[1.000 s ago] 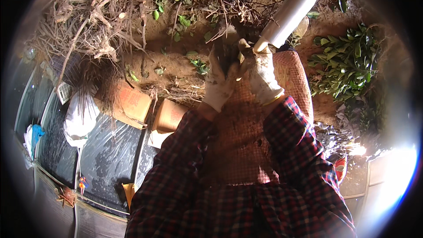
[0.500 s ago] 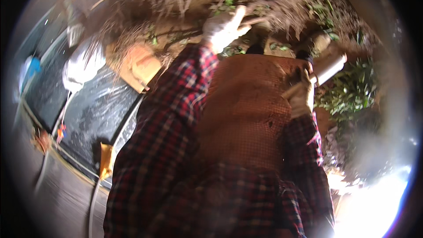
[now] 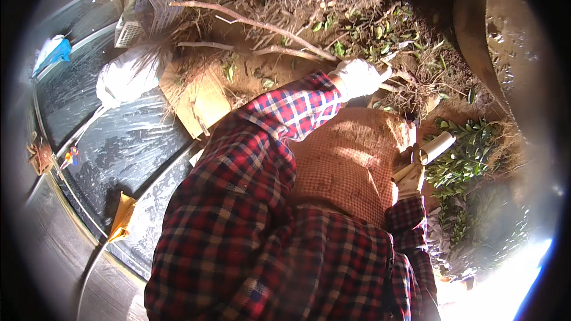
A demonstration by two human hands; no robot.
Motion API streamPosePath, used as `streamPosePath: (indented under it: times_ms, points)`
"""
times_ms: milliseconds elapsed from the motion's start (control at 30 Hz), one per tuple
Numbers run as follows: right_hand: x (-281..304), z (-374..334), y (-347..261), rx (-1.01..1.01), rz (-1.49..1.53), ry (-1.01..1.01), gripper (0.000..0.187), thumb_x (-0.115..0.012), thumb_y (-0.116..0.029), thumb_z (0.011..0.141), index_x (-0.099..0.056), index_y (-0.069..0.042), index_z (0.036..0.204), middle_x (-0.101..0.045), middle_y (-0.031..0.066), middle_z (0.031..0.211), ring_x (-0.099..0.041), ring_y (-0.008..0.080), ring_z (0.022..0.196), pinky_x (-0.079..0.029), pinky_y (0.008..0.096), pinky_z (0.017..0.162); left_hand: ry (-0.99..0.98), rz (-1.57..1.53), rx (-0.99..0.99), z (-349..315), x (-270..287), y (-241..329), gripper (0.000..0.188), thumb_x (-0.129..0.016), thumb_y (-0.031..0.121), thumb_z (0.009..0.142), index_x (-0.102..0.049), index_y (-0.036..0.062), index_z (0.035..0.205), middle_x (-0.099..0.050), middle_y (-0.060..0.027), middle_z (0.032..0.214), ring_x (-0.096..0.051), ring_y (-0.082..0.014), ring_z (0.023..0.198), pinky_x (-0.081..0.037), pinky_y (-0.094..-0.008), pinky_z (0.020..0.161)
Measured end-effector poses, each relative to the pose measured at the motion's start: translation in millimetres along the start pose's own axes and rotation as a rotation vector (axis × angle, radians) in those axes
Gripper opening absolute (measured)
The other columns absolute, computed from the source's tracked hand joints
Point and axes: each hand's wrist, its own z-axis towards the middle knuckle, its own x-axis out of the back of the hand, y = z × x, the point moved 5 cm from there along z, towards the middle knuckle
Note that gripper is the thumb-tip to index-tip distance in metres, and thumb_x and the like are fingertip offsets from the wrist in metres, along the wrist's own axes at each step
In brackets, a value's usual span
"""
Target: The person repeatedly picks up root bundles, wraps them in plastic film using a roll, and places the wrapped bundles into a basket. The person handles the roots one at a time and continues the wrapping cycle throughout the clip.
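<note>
My left hand [image 3: 358,78], in a white glove, reaches across the front of me to a tangle of roots and cut twigs [image 3: 407,77]. Its fingers look stretched out among the stems; the tips partly blend with pale twigs. At the right edge of my lap, my gloved right hand [image 3: 409,183] is closed around a white roll [image 3: 438,147], whose far end sticks out up and to the right. A slim tan piece, its kind unclear, also shows at that hand. A brown checked cloth [image 3: 342,154] covers my lap between the hands.
Long bare branches [image 3: 256,22] and loose leaves lie ahead. Leafy green cuttings [image 3: 458,163] are to my right. At left are a cardboard piece [image 3: 199,98], a white bag [image 3: 131,77], a grey plastic crate [image 3: 157,7], dark plastic sheeting [image 3: 119,148] and a yellow tag [image 3: 123,217].
My left hand has moved right and nearer, from beside the branches to the root tangle. My right hand keeps the white roll. The whole view has shifted slightly.
</note>
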Motion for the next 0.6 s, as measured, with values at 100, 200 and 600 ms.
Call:
streamPosePath:
  times_ms: [100, 200, 600]
  points:
    - [-8, -17, -4, 0.06, -0.058, -0.091, 0.008, -0.062, -0.021, 0.094, -0.063, -0.018, 0.101, -0.067, -0.0016, 0.087, -0.065, 0.0097, 0.075, -0.061, 0.0342, 0.07, 0.043, 0.011, -0.003, 1, 22, 0, 0.046, -0.045, 0.019, 0.092, -0.042, 0.0057, 0.136, -0.065, -0.0096, 0.074, -0.065, -0.0241, 0.063, -0.053, -0.0391, 0.052]
    - [-4, -25, -16, 0.224, -0.243, -0.049, 0.013, -0.062, -0.02, 0.093, -0.061, -0.013, 0.104, -0.065, -0.0008, 0.088, -0.064, 0.011, 0.077, -0.059, 0.0332, 0.071, -0.078, -0.172, 0.099, 8, 34, -8, 0.041, -0.043, 0.023, 0.095, -0.045, 0.0085, 0.133, -0.064, -0.0104, 0.078, -0.064, -0.0257, 0.069, -0.053, -0.0394, 0.06]
    - [23, -56, -35, 0.326, -0.18, -0.033, 0.02, -0.053, -0.026, 0.096, -0.059, -0.012, 0.108, -0.059, -0.0016, 0.087, -0.057, 0.0114, 0.079, -0.05, 0.0295, 0.075, 0.095, 0.156, -0.048, 3, 95, -11, 0.035, -0.044, 0.016, 0.094, -0.043, 0.0063, 0.128, -0.065, -0.008, 0.077, -0.066, -0.0238, 0.065, -0.052, -0.0371, 0.052]
